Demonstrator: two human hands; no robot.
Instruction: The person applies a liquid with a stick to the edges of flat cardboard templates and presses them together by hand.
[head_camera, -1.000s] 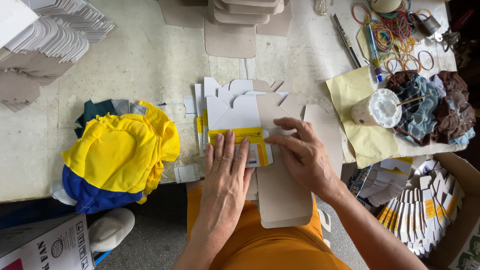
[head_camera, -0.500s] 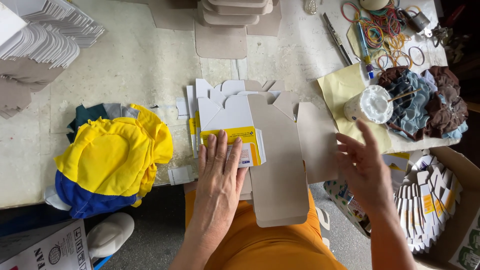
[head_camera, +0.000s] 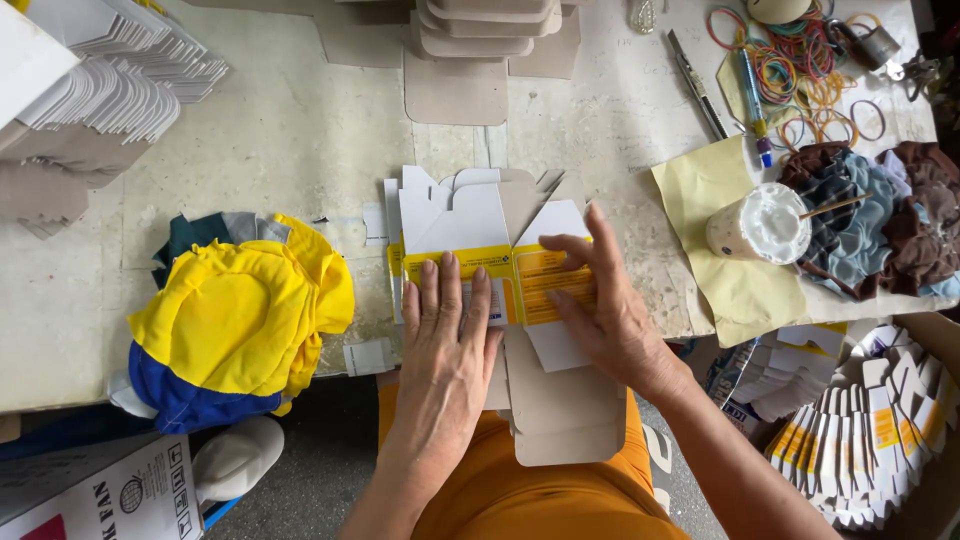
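Note:
A flat white and yellow cardboard box blank (head_camera: 470, 215) lies at the table's near edge, on top of a stack of similar blanks. My left hand (head_camera: 445, 345) rests flat on its left half, fingers spread. My right hand (head_camera: 600, 305) presses a folded-over flap of the blank (head_camera: 555, 265) down onto the right half, fingers extended. A grey-brown cardboard panel (head_camera: 565, 410) sticks out below both hands over my orange lap.
A yellow and blue cloth bundle (head_camera: 235, 325) sits at the left. Stacks of blanks lie at the far left (head_camera: 110, 90) and top (head_camera: 470, 40). A white glue pot with a stick (head_camera: 760, 225), dark rags (head_camera: 870, 220), rubber bands (head_camera: 800, 70) and a box of folded cartons (head_camera: 870, 430) are at the right.
My right hand swung out to the right, then came back and folded the brown panel over, so a white and yellow flap now lies under it. My left hand stayed pressed down.

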